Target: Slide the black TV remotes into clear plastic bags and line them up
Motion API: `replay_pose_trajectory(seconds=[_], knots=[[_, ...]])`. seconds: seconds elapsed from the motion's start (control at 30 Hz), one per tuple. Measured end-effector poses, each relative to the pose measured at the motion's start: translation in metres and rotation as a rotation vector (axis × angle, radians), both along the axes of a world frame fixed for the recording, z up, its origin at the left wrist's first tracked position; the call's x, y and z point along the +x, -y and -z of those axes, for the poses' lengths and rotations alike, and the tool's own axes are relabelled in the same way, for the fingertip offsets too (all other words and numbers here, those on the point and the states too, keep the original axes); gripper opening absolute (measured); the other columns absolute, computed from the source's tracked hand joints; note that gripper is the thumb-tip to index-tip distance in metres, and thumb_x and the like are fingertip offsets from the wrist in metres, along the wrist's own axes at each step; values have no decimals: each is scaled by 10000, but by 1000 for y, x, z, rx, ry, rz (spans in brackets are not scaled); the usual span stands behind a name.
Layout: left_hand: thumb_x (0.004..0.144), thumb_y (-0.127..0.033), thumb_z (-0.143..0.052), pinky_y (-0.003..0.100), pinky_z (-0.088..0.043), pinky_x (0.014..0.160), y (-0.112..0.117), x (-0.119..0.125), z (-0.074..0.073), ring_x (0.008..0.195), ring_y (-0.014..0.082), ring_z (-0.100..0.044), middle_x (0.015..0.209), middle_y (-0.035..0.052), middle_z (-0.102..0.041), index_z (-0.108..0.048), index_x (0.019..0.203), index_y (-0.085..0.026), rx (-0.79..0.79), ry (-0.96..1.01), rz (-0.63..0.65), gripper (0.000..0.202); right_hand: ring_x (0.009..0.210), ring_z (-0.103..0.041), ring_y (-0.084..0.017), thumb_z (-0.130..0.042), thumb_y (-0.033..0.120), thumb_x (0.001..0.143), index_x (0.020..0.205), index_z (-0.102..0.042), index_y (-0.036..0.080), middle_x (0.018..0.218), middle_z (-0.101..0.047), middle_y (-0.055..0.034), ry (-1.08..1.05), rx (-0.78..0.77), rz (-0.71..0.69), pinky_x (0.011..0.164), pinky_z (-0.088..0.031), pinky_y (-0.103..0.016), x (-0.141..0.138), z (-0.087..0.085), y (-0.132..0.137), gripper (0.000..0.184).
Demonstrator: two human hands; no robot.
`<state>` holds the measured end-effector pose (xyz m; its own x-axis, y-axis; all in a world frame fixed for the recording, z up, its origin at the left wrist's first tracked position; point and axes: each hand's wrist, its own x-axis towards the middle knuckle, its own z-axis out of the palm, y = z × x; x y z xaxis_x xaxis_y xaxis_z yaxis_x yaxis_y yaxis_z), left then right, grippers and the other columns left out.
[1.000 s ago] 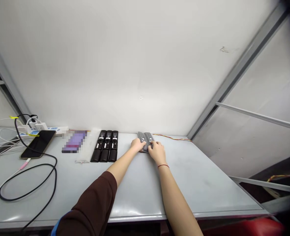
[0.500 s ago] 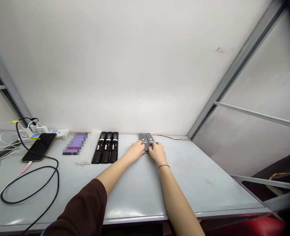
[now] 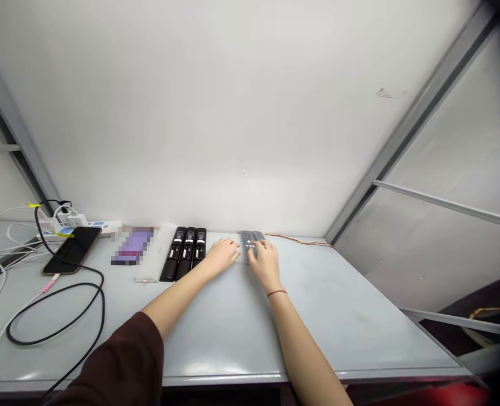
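Two dark remote controls lie side by side, buttons up, near the back of the table: a left remote control [image 3: 246, 240] and a right remote control [image 3: 257, 235]. My right hand [image 3: 266, 263] is over the right one, thumb and fingers curled about it; its lower part is hidden by the hand. My left hand [image 3: 223, 255] is just left of the pair, apart from them, holding nothing, fingers loosely stretched. Further left, several black remote controls [image 3: 188, 248] form a row with backs up and battery compartments uncovered. My left forearm covers part of their lower ends.
To the left lie a clear plastic bag [image 3: 149, 265], a blurred purple item [image 3: 135, 245] and a black phone [image 3: 73, 251]. A power strip [image 3: 110, 226] with chargers and looping cables [image 3: 101, 293] fills the left side. Thin wires [image 3: 301, 241] run along the back wall.
My left hand has come off the left remote control and moved left. My right hand has shifted slightly left and stays at the pair. The view has shifted a little.
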<state>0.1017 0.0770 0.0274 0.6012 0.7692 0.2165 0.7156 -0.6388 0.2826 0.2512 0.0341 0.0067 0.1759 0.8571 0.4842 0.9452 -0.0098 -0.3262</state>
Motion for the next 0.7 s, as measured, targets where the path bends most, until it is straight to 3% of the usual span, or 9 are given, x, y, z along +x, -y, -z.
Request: replay_pose_trajectory(seconds=[0.1, 0.2, 0.3, 0.47, 0.7], knots=[[920, -236, -313, 387, -383, 913, -8, -38, -11, 1034, 280, -550, 1061, 174, -617, -645, 1067, -107, 17, -18, -146, 385, 949, -530, -234, -485, 346, 870, 1058, -625, 146, 994, -617, -112, -59, -68, -373, 871, -390, -350, -39, -3, 9, 307], [902, -240, -337, 397, -398, 858, -14, -68, -15, 1007, 301, -559, 1037, 194, -618, -668, 991, -98, 31, -113, -353, 371, 952, -519, -246, -596, 490, 780, 1233, -519, 159, 1029, -596, -108, -26, -173, -619, 846, -396, -358, -73, -1, 18, 566], [898, -282, -354, 398, -392, 839, -15, -80, -9, 1021, 307, -545, 1064, 188, -618, -673, 979, -105, 36, -183, -445, 374, 961, -503, -274, -638, 546, 717, 1286, -470, 168, 1055, -575, -120, 55, -229, -622, 822, -382, -390, -90, 4, 19, 704], [881, -295, -390, 426, -340, 869, -12, -71, 1, 1031, 309, -525, 1047, 183, -634, -678, 956, -118, 30, -187, -471, 346, 956, -495, -262, -640, 486, 729, 1198, -512, 182, 1018, -563, -95, 56, -230, -597, 810, -370, -383, -91, 8, 14, 573], [859, -336, -471, 438, -298, 871, -3, -57, -5, 1002, 324, -543, 954, 184, -662, -640, 993, -121, -40, -202, -457, 305, 967, -493, -256, -705, 419, 650, 1146, -520, 199, 1045, -563, -79, -45, -236, -675, 835, -382, -382, -86, 2, 20, 573]])
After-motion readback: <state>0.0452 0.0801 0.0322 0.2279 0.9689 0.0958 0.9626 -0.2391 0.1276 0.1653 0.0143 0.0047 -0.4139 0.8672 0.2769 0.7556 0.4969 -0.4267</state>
